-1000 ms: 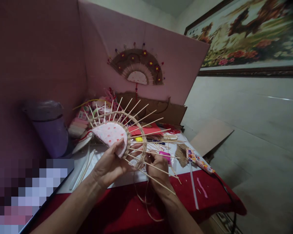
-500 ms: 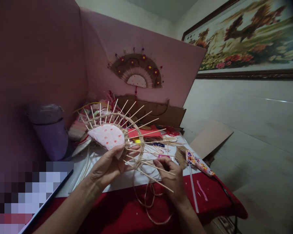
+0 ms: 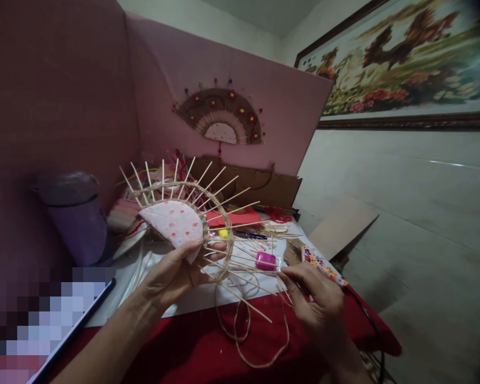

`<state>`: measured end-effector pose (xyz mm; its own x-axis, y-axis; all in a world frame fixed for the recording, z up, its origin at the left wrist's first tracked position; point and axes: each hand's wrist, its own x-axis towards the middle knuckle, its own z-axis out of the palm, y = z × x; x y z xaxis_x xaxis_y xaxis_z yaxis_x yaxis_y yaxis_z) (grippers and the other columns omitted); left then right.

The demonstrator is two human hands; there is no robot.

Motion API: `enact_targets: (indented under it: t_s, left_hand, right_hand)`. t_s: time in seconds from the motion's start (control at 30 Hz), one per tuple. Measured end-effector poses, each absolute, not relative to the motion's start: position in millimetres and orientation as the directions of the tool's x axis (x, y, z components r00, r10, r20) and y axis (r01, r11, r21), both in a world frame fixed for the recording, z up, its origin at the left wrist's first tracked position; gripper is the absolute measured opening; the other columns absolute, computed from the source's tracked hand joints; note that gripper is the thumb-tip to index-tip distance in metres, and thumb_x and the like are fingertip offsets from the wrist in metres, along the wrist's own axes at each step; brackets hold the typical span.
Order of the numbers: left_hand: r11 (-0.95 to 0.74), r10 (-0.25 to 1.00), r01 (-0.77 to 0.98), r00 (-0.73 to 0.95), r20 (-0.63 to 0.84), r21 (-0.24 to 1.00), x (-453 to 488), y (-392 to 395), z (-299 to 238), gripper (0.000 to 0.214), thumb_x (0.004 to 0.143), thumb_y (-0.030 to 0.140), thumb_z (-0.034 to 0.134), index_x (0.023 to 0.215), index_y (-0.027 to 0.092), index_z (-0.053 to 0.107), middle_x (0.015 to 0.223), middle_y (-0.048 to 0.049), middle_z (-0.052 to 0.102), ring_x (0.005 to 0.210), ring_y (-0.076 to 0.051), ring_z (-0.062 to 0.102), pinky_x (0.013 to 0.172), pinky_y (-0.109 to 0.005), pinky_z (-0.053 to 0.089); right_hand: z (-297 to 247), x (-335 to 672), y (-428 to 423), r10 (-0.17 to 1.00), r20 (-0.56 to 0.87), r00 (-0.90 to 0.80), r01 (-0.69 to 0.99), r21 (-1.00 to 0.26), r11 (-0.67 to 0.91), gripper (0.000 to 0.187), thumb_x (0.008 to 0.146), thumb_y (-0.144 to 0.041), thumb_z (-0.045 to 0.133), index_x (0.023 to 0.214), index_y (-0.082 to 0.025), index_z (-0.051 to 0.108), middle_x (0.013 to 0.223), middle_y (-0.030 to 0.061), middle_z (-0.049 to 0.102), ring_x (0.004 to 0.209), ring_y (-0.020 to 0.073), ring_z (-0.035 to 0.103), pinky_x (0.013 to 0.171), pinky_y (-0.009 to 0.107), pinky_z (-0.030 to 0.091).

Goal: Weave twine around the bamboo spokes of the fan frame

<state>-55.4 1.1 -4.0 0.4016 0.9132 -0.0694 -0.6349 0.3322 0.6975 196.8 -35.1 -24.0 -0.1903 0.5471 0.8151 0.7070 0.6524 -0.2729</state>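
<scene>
My left hand (image 3: 170, 280) is closed on a half-made fan, thumb on its white half-disc with red dots (image 3: 174, 221) and fingers behind. Thin wooden sticks (image 3: 234, 202) radiate from the half-disc. A band of twine (image 3: 216, 197) is woven across them in an arc. Beyond the sticks' lower right ends, my right hand (image 3: 318, 298) pinches the loose twine (image 3: 260, 366), which hangs in loops in front of the red cloth. Its fingertips are close to a magenta packet (image 3: 265, 261) lying on the table.
A finished fan (image 3: 220, 114) hangs on the pink board. On the left stands a purple bin (image 3: 78, 224). A flower-patterned glue gun (image 3: 324, 266) lies at right, its cord running down. Loose sticks, red paper (image 3: 242, 216) and a yellow block (image 3: 223, 233) lie behind the fan.
My right hand has moved right, away from the sticks, drawing the twine with it. The magenta packet is now more exposed. The fan has tilted slightly in my left hand.
</scene>
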Motion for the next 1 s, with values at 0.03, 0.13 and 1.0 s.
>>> enact_targets:
  t_s: [0.03,0.13,1.0]
  left_hand:
    - [0.344,0.908,-0.627,0.413,-0.075,0.699,-56,2,-5,0.021,0.083,0.017,0.047,0.096,0.009,0.062,0.102,-0.0149,0.065,0.095,-0.025,0.058,0.079,-0.049,0.048]
    - [0.368,0.892,-0.617,0.446,-0.076,0.696,-56,2,-8,0.022,0.082,0.017,0.048,0.098,0.01,0.061,0.102,-0.0144,0.065,0.092,-0.026,0.06,0.08,-0.049,0.047]
    - [0.479,0.74,-0.612,0.667,0.086,0.629,-54,-4,-9,0.031,0.081,0.021,0.04,0.104,0.014,0.059,0.099,-0.0123,0.066,0.087,-0.028,0.061,0.082,-0.056,0.039]
  right_hand:
    - [-22,198,-35,0.53,0.829,-0.178,0.715,-0.261,0.648,0.01,0.078,-0.014,0.057,0.086,-0.02,0.059,0.076,0.0028,0.062,0.071,0.0151,0.058,0.065,0.027,0.044]
    - [-20,196,-32,0.563,0.82,-0.103,0.733,-0.32,0.601,0.007,0.079,-0.017,0.057,0.083,-0.021,0.061,0.075,0.0026,0.062,0.07,0.0153,0.058,0.065,0.027,0.044]
    - [-42,119,14,0.96,0.279,-0.018,0.069,-0.958,0.279,0.032,0.07,-0.045,0.058,0.075,-0.015,0.065,0.07,0.0079,0.067,0.06,0.0188,0.06,0.052,0.028,0.047]
